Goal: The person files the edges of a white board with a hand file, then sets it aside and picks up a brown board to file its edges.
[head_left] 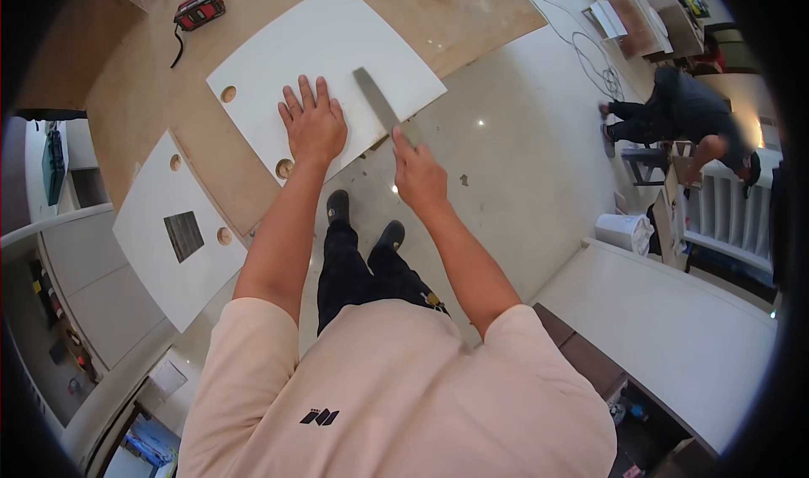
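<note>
Wooden tabletop point(152, 82), flat file point(377, 99) beyond right grip point(421, 177).

1. The left hand point(317, 132) lies flat on a white panel point(362, 31) on the desk point(160, 82).
2. The right hand point(420, 174) grips a flat, file-like tool point(376, 98) across the panel's near edge.
3. A red power tool point(200, 10) lies far left.
4. At right, another person point(693, 111) bends forward.

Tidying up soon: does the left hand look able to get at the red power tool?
Probably, with some stretch: the left hand rests on the larger white panel, but nothing seems to stand between it and the power tool.
</note>
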### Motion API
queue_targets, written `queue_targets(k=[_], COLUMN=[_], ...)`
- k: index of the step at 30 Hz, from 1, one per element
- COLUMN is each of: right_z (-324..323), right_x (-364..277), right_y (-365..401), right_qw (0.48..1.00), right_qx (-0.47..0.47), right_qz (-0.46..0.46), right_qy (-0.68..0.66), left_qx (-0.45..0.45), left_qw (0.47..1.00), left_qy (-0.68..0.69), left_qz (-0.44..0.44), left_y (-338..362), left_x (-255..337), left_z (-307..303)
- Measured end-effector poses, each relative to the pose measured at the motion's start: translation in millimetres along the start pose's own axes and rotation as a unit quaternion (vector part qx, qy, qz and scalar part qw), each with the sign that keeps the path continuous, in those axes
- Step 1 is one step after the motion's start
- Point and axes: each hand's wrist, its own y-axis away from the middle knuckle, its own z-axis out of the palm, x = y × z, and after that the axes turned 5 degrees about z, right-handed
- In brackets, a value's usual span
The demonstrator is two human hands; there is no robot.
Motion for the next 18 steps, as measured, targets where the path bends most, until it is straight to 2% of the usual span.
queue_targets(k=[2, 5, 8, 11, 14, 16, 18], right_z=[-0.9, 0.4, -6.7, -7.1, -2.5, -8.1, -7.3], right_x=[-3.0, 12.1, -2.2, -14.6, -3.8, -1.8, -4.2], right_y=[-16.2, 42.1, 47.9, -7.1, 11.7, 50.7, 50.6], right_qw=[1.0, 0.999, 0.999, 1.0, 1.0, 0.999, 0.998], right_qx=[0.018, 0.007, -0.043, -0.023, -0.009, -0.037, -0.042], right_qz=[-0.005, -0.027, 0.018, -0.002, -0.013, 0.0, 0.002], right_qy=[-0.008, -0.037, 0.007, -0.01, 0.015, -0.037, -0.044], left_qx=[0.002, 0.013, 0.013, 0.02, 0.028, 0.034, 0.051], left_qw=[1.0, 1.0, 1.0, 1.0, 0.999, 0.999, 0.998], left_qy=[0.008, 0.021, 0.023, 0.016, 0.026, 0.034, 0.043], left_qz=[-0.001, -0.002, -0.001, 0.004, 0.007, 0.004, 0.005], left_y=[0.9, -3.2, 6.4, 0.4, -2.1, -0.8, -4.7], left_x=[-0.8, 0.4, -2.7, -3.3, -3.4, -4.7, -3.9], left_z=[0.0, 0.3, 6.2, 1.2, 2.2, 6.2, 2.0])
